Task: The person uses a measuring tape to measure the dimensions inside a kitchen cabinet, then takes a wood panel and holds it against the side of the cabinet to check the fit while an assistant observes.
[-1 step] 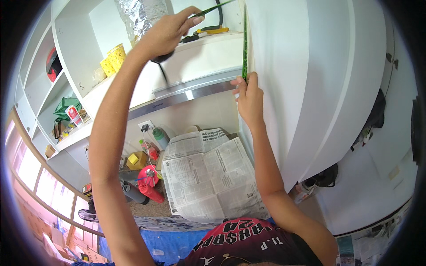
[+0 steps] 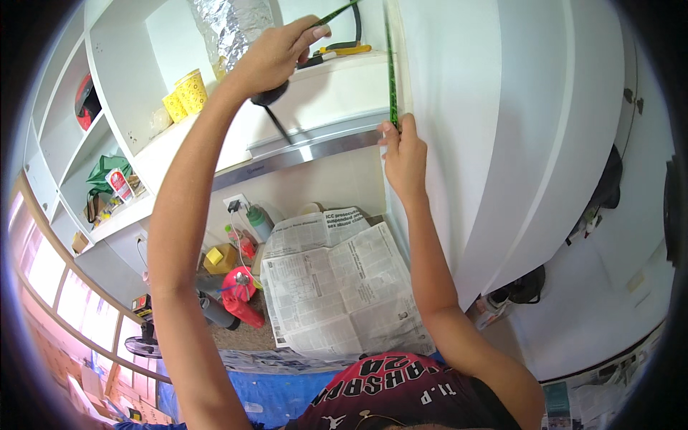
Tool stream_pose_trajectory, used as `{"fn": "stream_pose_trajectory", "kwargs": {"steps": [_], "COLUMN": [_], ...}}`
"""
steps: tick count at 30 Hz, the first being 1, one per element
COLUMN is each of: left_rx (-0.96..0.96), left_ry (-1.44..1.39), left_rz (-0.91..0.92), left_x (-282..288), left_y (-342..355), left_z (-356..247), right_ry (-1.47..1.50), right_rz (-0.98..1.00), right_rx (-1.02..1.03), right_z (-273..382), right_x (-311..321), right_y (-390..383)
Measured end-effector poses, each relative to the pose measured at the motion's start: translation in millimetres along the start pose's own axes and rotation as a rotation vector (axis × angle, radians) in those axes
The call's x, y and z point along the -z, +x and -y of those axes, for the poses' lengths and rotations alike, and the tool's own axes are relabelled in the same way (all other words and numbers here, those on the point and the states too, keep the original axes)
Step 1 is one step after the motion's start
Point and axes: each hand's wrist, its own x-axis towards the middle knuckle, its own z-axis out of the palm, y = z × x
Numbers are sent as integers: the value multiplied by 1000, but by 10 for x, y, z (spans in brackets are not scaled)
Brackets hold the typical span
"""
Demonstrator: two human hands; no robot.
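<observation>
Overhead, green tape (image 2: pixel 392 79) pinched between fingers (image 2: pixel 390 132)

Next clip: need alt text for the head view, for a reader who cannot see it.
Both hands stretch a green tape along the edge of a white cabinet: the left hand pulls it up high, the right hand pins it lower down. Below, newspaper covers a countertop beside a red bottle.

White wall cabinet (image 2: pixel 516 143) right of grip. Open white shelves (image 2: pixel 107 143) left, holding yellow cups (image 2: pixel 185 93). Foil duct (image 2: pixel 233 29) above steel hood (image 2: pixel 315 147). Newspaper (image 2: pixel 337 287) covers table below. Bright window (image 2: pixel 43 279) far left.
</observation>
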Motion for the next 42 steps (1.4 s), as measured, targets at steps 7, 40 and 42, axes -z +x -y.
{"fn": "stream_pose_trajectory", "kwargs": {"steps": [7, 40, 42], "left_rx": [224, 47, 160], "left_ry": [-314, -1582, -1561], "left_rz": [-164, -34, -79], "left_x": [-196, -295, -335], "left_y": [-81, 613, 721], "left_z": [220, 435, 286], "right_ry": [-264, -432, -402], "right_rz": [-167, -71, -122], "right_rx": [297, 174, 236], "right_z": [-32, 155, 96], "right_x": [-23, 99, -5], "right_y": [192, 619, 652]}}
